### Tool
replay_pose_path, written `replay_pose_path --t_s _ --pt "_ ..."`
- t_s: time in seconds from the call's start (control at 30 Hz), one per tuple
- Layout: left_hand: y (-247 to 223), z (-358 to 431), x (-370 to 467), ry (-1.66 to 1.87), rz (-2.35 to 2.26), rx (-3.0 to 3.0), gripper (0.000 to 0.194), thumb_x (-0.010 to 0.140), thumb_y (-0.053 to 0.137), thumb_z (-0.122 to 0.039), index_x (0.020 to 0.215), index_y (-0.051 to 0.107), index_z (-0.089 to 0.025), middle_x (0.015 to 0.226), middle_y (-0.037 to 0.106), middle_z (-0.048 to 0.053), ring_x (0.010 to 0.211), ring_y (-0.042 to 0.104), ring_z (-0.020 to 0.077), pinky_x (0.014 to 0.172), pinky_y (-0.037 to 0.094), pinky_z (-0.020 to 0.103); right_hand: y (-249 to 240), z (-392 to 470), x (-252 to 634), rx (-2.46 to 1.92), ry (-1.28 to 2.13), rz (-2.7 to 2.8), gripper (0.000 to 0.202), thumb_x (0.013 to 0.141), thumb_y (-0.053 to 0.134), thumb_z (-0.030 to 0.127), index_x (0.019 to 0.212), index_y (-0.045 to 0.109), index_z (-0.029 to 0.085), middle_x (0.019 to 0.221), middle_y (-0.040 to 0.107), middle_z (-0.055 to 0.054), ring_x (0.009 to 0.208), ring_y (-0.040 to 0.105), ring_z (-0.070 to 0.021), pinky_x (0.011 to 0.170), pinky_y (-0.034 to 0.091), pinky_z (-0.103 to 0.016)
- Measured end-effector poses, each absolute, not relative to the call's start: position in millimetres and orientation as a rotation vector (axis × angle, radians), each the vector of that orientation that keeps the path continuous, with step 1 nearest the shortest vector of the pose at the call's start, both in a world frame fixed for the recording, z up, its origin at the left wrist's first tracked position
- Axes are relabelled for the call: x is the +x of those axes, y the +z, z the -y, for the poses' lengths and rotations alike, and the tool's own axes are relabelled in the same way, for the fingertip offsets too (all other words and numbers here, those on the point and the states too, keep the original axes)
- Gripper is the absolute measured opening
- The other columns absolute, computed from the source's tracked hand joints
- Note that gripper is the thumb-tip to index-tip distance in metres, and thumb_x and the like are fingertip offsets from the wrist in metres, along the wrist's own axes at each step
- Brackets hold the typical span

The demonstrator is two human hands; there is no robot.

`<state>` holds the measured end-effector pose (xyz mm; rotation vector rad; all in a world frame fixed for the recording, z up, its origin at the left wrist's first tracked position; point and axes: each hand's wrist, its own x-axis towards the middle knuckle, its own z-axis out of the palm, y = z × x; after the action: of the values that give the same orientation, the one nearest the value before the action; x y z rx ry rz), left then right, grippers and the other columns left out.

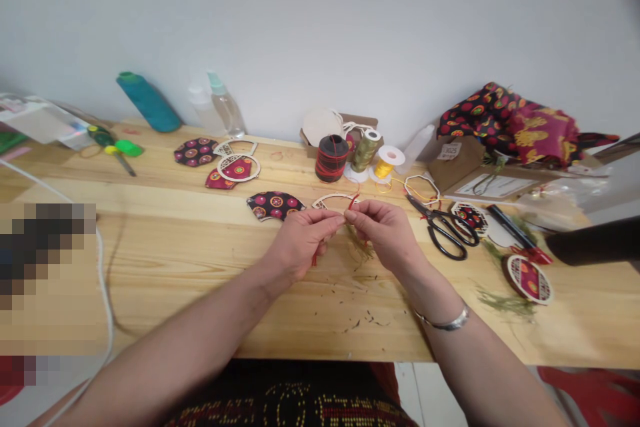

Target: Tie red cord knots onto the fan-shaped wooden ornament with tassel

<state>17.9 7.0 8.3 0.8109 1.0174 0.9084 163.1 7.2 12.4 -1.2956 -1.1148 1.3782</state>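
Observation:
My left hand [303, 240] and my right hand [380, 230] meet fingertip to fingertip above the middle of the wooden table. Both are closed in a pinch on a thin red cord [354, 203]; one bit of it sticks up by my right fingers and another red end hangs below my left hand. Green threads [361, 243] show under my right hand. Behind the hands lie a dark patterned fan-shaped piece [275, 204] and a pale wooden frame [330, 200], partly hidden. Black-handled scissors [445, 227] rest right of my right hand.
Spools of red-black [332, 159], green [365, 152] and yellow thread [387, 163] stand at the back. A cardboard box [465, 170] holding fabric is at back right. Bottles [225, 107] stand back left. A white cable [103, 267] crosses the left side; dark scraps dot the front.

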Motion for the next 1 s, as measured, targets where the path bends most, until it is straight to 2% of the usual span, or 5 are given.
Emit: replay_pose_path --t_s 0.3,0.53,0.7,0.83,1.0 --pt "9.9 -5.5 17.4 0.860 -1.040 0.895 0.019 0.073 0.068 -0.034 0.068 0.068 -0.016 0.056 0.053 -0.004 0.039 0.034 0.0030 0.037 0.018 0.020 10.3 -8.3 166.4 -1.319 1.209 1.336 0.020 0.073 0.064 0.035 0.067 0.059 0.017 0.051 0.047 0.005 0.046 0.036 -0.0075 0.045 0.028 -0.022" --pt "9.6 -8.3 17.3 0.928 -1.117 0.940 0.017 0.068 0.073 -0.032 0.074 0.072 -0.016 0.066 0.064 -0.001 0.046 0.040 0.0044 0.044 0.027 0.021 6.7 -9.6 171.7 -1.422 0.768 1.595 0.013 0.081 0.056 0.027 0.072 0.060 0.018 0.063 0.059 0.001 0.058 0.049 -0.0123 0.057 0.038 -0.025" --pt "7.4 -9.0 15.9 1.042 -1.138 1.065 0.011 0.069 0.071 -0.029 0.067 0.070 -0.018 0.110 0.066 0.007 0.089 0.060 0.0165 0.069 0.045 0.027 5.6 -8.4 171.7 -1.514 0.469 1.729 0.011 0.083 0.053 0.022 0.077 0.061 0.018 0.075 0.066 -0.004 0.069 0.057 -0.0165 0.065 0.041 -0.028" --pt "5.9 -6.2 15.1 0.935 -1.111 1.340 0.010 0.073 0.067 -0.027 0.068 0.071 -0.020 0.121 0.061 0.008 0.122 0.048 0.0245 0.097 0.039 0.038 6.2 -8.5 171.2 -1.519 0.531 1.649 0.011 0.083 0.053 0.024 0.077 0.061 0.018 0.074 0.066 -0.004 0.068 0.058 -0.0164 0.066 0.042 -0.029" --pt "0.8 -3.3 15.2 0.873 -1.148 1.528 0.008 0.072 0.067 -0.026 0.072 0.072 -0.020 0.136 0.049 0.009 0.128 0.044 0.0269 0.108 0.029 0.044 8.1 -8.8 168.3 -1.407 0.981 1.388 0.016 0.080 0.057 0.032 0.072 0.058 0.018 0.063 0.062 0.000 0.051 0.048 -0.0103 0.051 0.038 -0.023"
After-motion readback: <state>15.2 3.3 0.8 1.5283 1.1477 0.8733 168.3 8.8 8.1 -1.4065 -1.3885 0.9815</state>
